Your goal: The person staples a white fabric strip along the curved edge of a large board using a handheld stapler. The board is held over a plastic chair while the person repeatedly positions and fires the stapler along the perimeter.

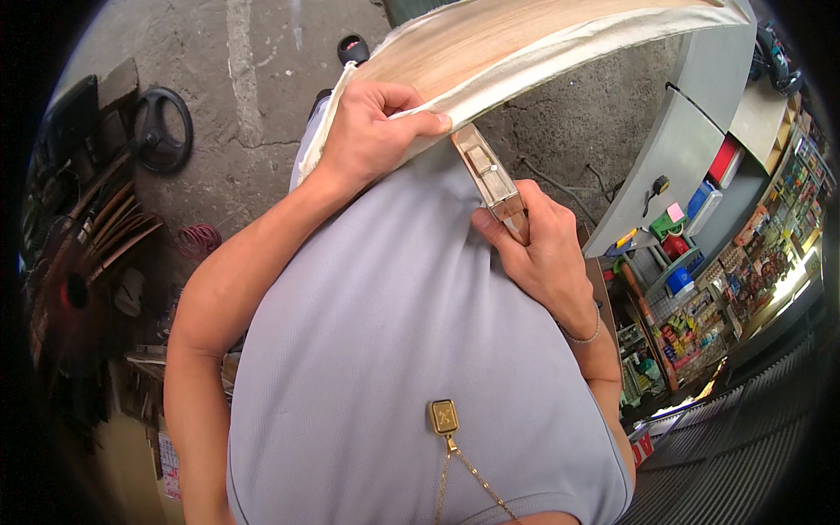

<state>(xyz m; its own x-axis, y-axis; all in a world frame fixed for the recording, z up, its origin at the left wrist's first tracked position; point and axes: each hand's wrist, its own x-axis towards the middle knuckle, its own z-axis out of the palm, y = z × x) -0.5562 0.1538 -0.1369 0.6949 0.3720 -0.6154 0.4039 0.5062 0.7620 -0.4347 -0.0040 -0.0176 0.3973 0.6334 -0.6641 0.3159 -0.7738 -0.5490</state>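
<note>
A wooden panel (pixel 472 48) lies across the top of the view, with cream fabric (pixel 560 66) wrapped along its near edge. My left hand (pixel 367 131) is closed on the fabric at the panel's left part, the thumb pressed along the folded edge. In my right hand (pixel 549 249) is a worn metal staple gun (pixel 486 171), gripped at its near end. Its nose meets the fabric edge just right of my left thumb; whether it presses there is hard to tell. The panel's underside is hidden.
To the right, a grey tabletop (pixel 647 166) carries a tape measure (pixel 660 185). Beyond it stand shelves with colourful bins (pixel 678 280) and many small goods. At left are a black steering wheel (pixel 164 129) and stacked boards (pixel 114 219) on the concrete floor (pixel 262 70).
</note>
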